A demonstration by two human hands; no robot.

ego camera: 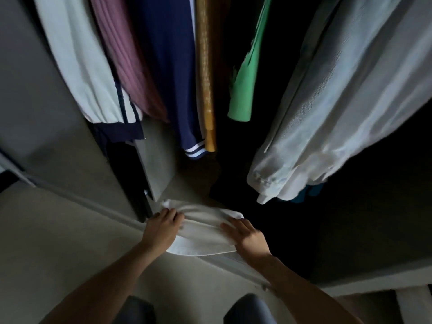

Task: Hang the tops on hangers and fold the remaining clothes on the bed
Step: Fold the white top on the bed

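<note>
In the head view we look down into an open wardrobe [350, 242], dim inside and a little blurred. The folded white cloth [205, 232] sits low in the middle of the picture, at the wardrobe's front lower edge, partly over the pale floor [46, 253] and partly over the dark interior. It is a flat, oblong bundle with soft rolled folds along its far side and a neat seamed edge along the near side. We cannot tell what kind of garment it is.

The left hand [163, 228] grips the cloth's left end, its fingers bent over the far fold. The right hand [247, 235] lies on the cloth's right end with fingers stretched fairly straight across the top; its thumb is hidden.

Above, clothes hang in a row. From the left we see:
- a cream top with navy trim [77, 66]
- a mauve ribbed top [126, 61]
- a navy garment [168, 78] with white stripes at its cuff
- a mustard garment [207, 90]
- a green top [245, 90]
- a large pale shirt [327, 113], whose buttoned cuff hangs lowest, well apart from the folded cloth

A grey panel [46, 113] stands at the left. Two dark-clad knees [250, 309] show at the bottom edge.
</note>
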